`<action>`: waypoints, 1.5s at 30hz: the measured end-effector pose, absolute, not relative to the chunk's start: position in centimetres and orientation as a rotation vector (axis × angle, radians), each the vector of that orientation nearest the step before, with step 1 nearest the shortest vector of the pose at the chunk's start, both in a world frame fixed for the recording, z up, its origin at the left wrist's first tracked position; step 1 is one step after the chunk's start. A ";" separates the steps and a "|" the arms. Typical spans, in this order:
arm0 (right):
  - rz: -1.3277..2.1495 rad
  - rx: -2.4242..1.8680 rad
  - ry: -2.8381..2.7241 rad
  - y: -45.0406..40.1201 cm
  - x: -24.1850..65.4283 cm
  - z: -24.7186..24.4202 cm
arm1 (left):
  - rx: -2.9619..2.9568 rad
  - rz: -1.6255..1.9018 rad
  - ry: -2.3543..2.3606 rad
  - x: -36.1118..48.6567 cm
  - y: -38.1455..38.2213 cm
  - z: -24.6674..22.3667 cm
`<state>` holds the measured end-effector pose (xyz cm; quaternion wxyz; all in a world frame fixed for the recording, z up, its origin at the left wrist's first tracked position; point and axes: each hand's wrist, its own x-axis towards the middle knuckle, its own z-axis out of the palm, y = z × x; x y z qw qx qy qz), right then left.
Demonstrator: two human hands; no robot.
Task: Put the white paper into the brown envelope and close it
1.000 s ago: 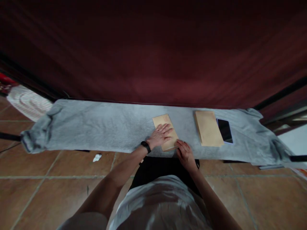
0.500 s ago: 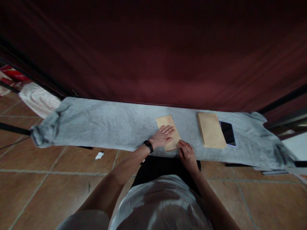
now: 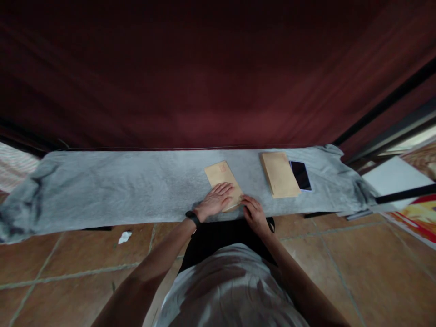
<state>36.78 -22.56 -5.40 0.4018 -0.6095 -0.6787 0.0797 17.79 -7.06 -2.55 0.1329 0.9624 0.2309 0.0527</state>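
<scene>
A tan paper envelope (image 3: 217,173) with small red print near its far end lies at a slant on the grey cloth. My left hand (image 3: 215,199) rests flat on it, fingers extended, a black band around the wrist. At the envelope's near right corner, my right hand (image 3: 255,213) has its fingers bent, with the fingertips closed on the corner; the thumb is partly hidden. Right of both hands lies a stack of tan envelopes (image 3: 282,176). Beside that stack is a dark-screened phone (image 3: 301,175) with a purple edge.
A grey cloth (image 3: 129,181) covers the long, narrow surface before me. Behind it hangs a dark red curtain (image 3: 211,91). A crumpled white scrap (image 3: 125,236) lies on the tiled floor (image 3: 85,250). Black bars and a white panel (image 3: 391,179) stand at the right.
My view has turned to the right. The left hand has slid slightly toward the envelope's near end, uncovering more red print. The right hand stays at the near corner.
</scene>
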 end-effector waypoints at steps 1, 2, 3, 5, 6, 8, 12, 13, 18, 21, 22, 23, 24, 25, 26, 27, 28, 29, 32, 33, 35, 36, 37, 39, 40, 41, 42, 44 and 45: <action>0.211 -1.533 -1.706 -22.7 36.8 -5.4 | 2.782 0.160 0.697 18.0 -7.0 -2.6; 0.216 -1.528 -1.699 -22.8 36.8 -5.4 | 2.776 0.166 0.723 18.2 -7.0 -2.6; 0.216 -1.526 -1.693 -22.9 36.8 -5.4 | 2.773 0.172 0.747 18.4 -7.0 -2.7; 0.216 -1.529 -1.692 -23.2 36.8 -5.4 | 2.777 0.183 0.779 18.9 -6.8 -2.7; 0.219 -1.534 -1.698 -23.4 36.8 -5.4 | 2.782 0.190 0.790 19.2 -6.6 -2.7; 0.230 -1.556 -1.716 -23.7 36.8 -5.2 | 2.792 0.204 0.811 19.7 -6.0 -2.7; 0.241 -1.617 -1.767 -24.1 36.9 -4.7 | 2.794 0.201 0.855 20.5 -4.1 -2.9; 0.243 -1.629 -1.780 -24.2 36.9 -4.5 | 2.790 0.198 0.869 20.7 -3.6 -3.0; 0.246 -1.645 -1.819 -24.1 36.8 -4.5 | 2.789 0.188 0.928 21.4 -3.3 -2.8; 0.241 -1.646 -1.821 -24.1 36.9 -4.6 | 2.804 0.186 0.908 21.3 -4.8 -2.6; 0.243 -1.644 -1.823 -24.0 36.9 -4.7 | 2.814 0.177 0.885 21.3 -5.3 -2.6; 0.246 -1.643 -1.826 -24.0 36.9 -4.7 | 2.824 0.167 0.861 21.1 -5.8 -2.5; 0.249 -1.643 -1.828 -24.0 36.9 -4.7 | 2.833 0.158 0.840 21.0 -6.2 -2.4; 0.254 -1.643 -1.833 -24.0 36.9 -4.7 | 2.841 0.151 0.825 20.8 -6.6 -2.3; 0.258 -1.645 -1.836 -24.0 36.8 -4.7 | 2.849 0.144 0.812 20.6 -6.9 -2.2; 0.261 -1.648 -1.837 -24.0 36.8 -4.7 | 2.855 0.137 0.802 20.4 -7.1 -2.1; 0.261 -1.652 -1.835 -24.0 36.8 -4.8 | 2.861 0.128 0.792 20.2 -7.3 -1.9; 0.260 -1.656 -1.832 -24.1 36.8 -4.8 | 2.866 0.117 0.782 20.0 -7.5 -1.8; 0.260 -1.657 -1.836 -24.1 36.7 -4.8 | 2.873 0.080 0.741 19.2 -8.4 -1.4; 0.262 -1.655 -1.840 -24.1 36.7 -4.8 | 2.874 0.073 0.726 19.0 -8.8 -1.3; 0.258 -1.653 -1.842 -24.1 36.7 -4.9 | 2.875 0.072 0.701 18.5 -9.6 -1.1; 0.251 -1.653 -1.838 -24.1 36.6 -4.9 | 2.876 0.072 0.695 18.3 -10.0 -1.0; 0.241 -1.650 -1.833 -24.1 36.6 -5.0 | 2.877 0.070 0.692 18.1 -10.3 -0.9; 0.218 -1.637 -1.831 -24.2 36.6 -5.1 | 2.874 0.058 0.698 18.0 -10.8 -0.7; 0.209 -1.630 -1.832 -24.2 36.6 -5.1 | 2.871 0.046 0.705 18.0 -11.0 -0.6; 0.202 -1.624 -1.835 -24.2 36.6 -5.2 | 2.867 0.032 0.714 18.0 -11.1 -0.5; 0.197 -1.620 -1.838 -24.2 36.5 -5.2 | 2.863 0.017 0.722 18.0 -11.2 -0.4; 0.191 -1.620 -1.839 -24.3 36.5 -5.2 | 2.860 -0.008 0.741 18.2 -11.3 -0.3; 0.190 -1.623 -1.837 -24.3 36.5 -5.2 | 2.862 -0.015 0.750 18.2 -11.3 -0.2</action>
